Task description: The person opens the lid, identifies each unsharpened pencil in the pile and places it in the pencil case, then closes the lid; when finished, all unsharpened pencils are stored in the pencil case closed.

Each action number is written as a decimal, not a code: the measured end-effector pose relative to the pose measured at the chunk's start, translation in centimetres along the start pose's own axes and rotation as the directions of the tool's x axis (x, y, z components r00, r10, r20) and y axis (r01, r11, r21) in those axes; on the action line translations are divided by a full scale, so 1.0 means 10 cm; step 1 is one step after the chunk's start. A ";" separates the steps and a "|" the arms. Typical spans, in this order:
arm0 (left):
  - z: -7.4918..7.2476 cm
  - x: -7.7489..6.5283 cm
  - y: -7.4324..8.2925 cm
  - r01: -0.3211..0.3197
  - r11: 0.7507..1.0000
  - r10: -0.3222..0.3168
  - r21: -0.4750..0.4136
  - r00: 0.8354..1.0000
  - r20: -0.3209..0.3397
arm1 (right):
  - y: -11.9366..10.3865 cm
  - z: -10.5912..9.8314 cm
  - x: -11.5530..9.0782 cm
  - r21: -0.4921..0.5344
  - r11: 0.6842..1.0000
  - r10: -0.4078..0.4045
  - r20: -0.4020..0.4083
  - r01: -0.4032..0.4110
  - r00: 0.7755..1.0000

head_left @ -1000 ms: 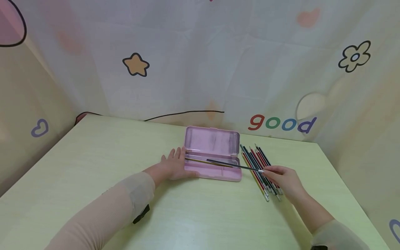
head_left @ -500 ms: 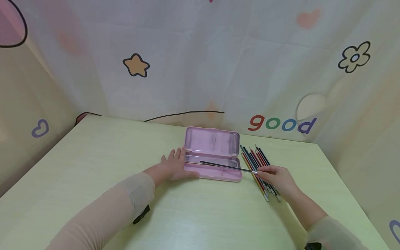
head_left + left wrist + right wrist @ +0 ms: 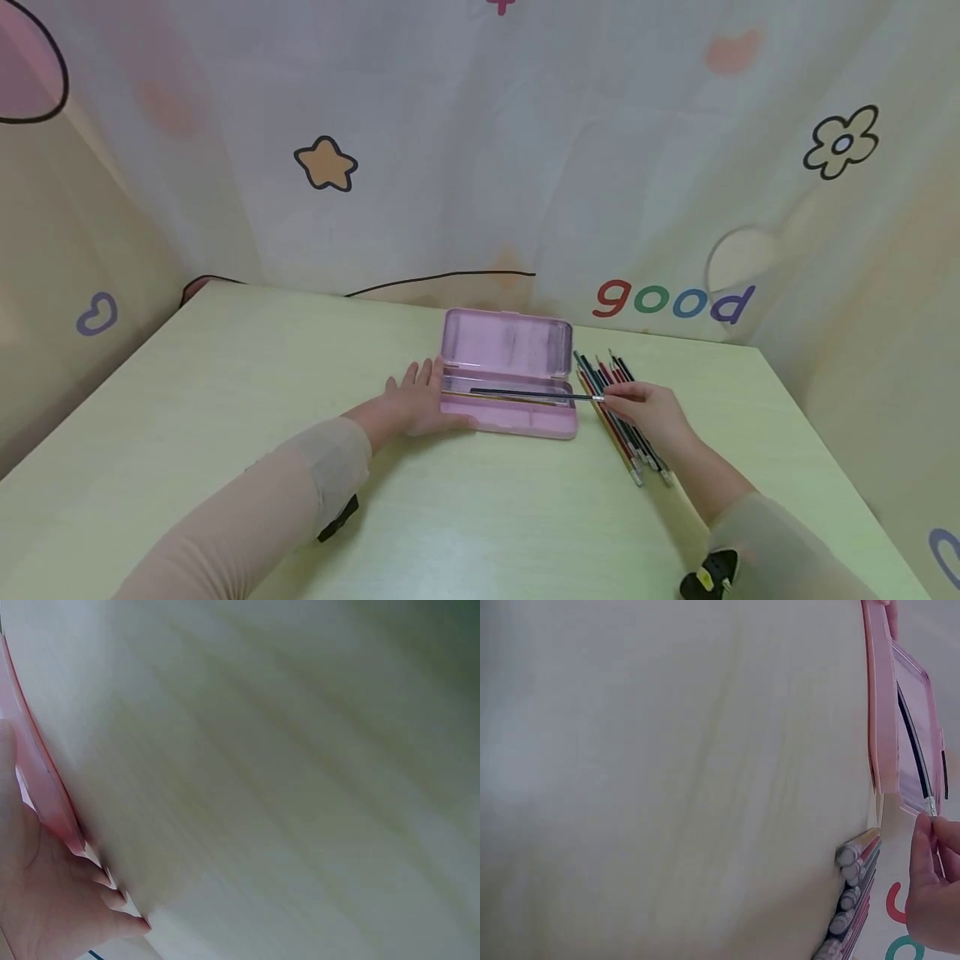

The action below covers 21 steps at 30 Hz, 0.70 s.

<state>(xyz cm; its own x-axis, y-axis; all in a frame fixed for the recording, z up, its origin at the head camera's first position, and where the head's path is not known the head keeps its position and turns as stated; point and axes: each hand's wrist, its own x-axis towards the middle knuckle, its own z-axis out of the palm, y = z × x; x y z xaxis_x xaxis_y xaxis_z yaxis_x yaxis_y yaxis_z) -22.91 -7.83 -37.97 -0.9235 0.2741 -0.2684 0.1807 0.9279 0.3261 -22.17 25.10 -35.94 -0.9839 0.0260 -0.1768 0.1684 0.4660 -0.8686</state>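
A pink pencil case (image 3: 517, 422) lies with its lid raised toward the back. Against its left side rests my left hand (image 3: 420, 406), fingers extended and thumb along the front edge; the left wrist view shows this hand (image 3: 52, 900) by the case wall (image 3: 37, 769). Thumb and fingertips of my right hand (image 3: 651, 412) pinch a dark pencil (image 3: 528, 394) at its silver-capped end. That pencil stretches leftward over the case, nearly level, its far part over the tray. A yellowish pencil (image 3: 517, 402) lies inside. In the right wrist view, the held pencil (image 3: 913, 742) slants beside the case.
Right of the case lies a pile of pencils (image 3: 611, 421) in red, yellow and dark colours, partly under my right hand. Their silver ends (image 3: 847, 856) show in the right wrist view. Behind the pale table (image 3: 480, 517) hangs a printed cloth (image 3: 450, 167).
My right hand has moved left with the dark pencil, bringing more of it over the case and nearly parallel to its long side. The left hand stays against the case.
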 end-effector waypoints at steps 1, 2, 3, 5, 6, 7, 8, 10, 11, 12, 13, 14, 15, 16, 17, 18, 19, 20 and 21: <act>0.01 0.00 0.00 0.001 1.000 -0.001 -0.001 1.000 0.002 | -0.01 0.02 0.03 0.011 1.000 -0.007 0.003 0.007 1.000; 0.02 0.00 -0.01 0.000 1.000 0.000 -0.006 1.000 0.000 | -0.01 0.04 0.05 0.012 1.000 -0.017 0.006 0.017 1.000; 0.02 0.01 -0.01 -0.001 1.000 0.001 -0.007 1.000 -0.001 | -0.02 0.06 0.07 0.006 1.000 -0.028 0.011 0.028 1.000; 0.03 0.01 -0.01 -0.003 1.000 0.003 -0.011 1.000 -0.002 | -0.02 0.09 0.10 -0.019 0.998 -0.058 0.019 0.058 0.998; 0.03 0.01 -0.01 -0.004 1.000 0.004 -0.013 1.000 -0.004 | -0.02 0.11 0.11 -0.036 0.996 -0.076 0.024 0.077 0.997; 0.03 0.01 -0.01 -0.004 1.000 0.004 -0.011 1.000 -0.003 | -0.02 0.13 0.12 -0.058 0.994 -0.092 0.028 0.094 0.995; 0.03 0.01 0.00 -0.007 1.000 0.007 -0.012 1.000 -0.005 | -0.02 0.14 0.13 -0.078 0.991 -0.107 0.033 0.110 0.994; 0.03 0.01 0.00 -0.006 1.000 0.006 -0.009 1.000 -0.002 | -0.02 0.18 0.15 -0.115 0.984 -0.134 0.042 0.138 0.990; 0.02 0.00 0.00 -0.005 1.000 0.005 -0.006 1.000 -0.001 | -0.03 0.19 0.16 -0.124 0.981 -0.144 0.048 0.149 0.988; 0.02 0.00 0.00 -0.006 1.000 0.006 -0.005 1.000 -0.003 | -0.03 0.21 0.17 -0.135 0.979 -0.145 0.052 0.151 0.988; 0.02 -0.01 0.00 -0.005 1.000 0.005 -0.003 1.000 -0.003 | -0.04 0.23 0.18 -0.147 0.977 -0.146 0.056 0.152 0.988; 0.02 -0.01 0.00 -0.004 1.000 0.004 -0.004 1.000 -0.005 | -0.05 0.24 0.18 -0.158 0.975 -0.145 0.060 0.153 0.988; 0.01 -0.01 0.00 -0.003 1.000 0.003 -0.004 1.000 -0.006 | -0.06 0.26 0.19 -0.164 0.975 -0.144 0.062 0.153 0.988; 0.01 -0.02 0.00 -0.002 1.000 0.002 -0.005 1.000 -0.005 | -0.08 0.27 0.20 -0.171 0.974 -0.140 0.062 0.149 0.988; 0.00 -0.03 0.00 -0.001 1.000 0.001 -0.005 1.000 -0.004 | -0.09 0.29 0.20 -0.171 0.974 -0.139 0.062 0.148 0.988; 0.00 -0.03 0.00 -0.002 1.000 0.002 -0.004 1.000 -0.004 | -0.10 0.30 0.21 -0.178 0.973 -0.138 0.061 0.146 0.989; 0.00 -0.03 0.00 -0.002 1.000 0.002 -0.005 1.000 -0.004 | -0.11 0.31 0.21 -0.186 0.972 -0.137 0.057 0.145 0.989; -0.01 -0.03 0.00 -0.002 1.000 0.002 -0.006 1.000 -0.004 | -0.12 0.33 0.22 -0.188 0.972 -0.135 0.052 0.142 0.990; -0.01 -0.03 0.00 -0.002 1.000 0.002 -0.004 1.000 -0.003 | -0.13 0.34 0.23 -0.190 0.972 -0.134 0.046 0.140 0.990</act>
<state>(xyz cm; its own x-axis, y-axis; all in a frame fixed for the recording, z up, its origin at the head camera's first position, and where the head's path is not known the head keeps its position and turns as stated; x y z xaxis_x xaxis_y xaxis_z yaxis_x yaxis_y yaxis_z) -22.66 -7.89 -37.82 -0.9243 0.2748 -0.2649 0.1807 0.9263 0.3305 -24.40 21.57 -36.78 -0.9938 -0.0769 -0.0801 0.0146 0.6248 -0.7806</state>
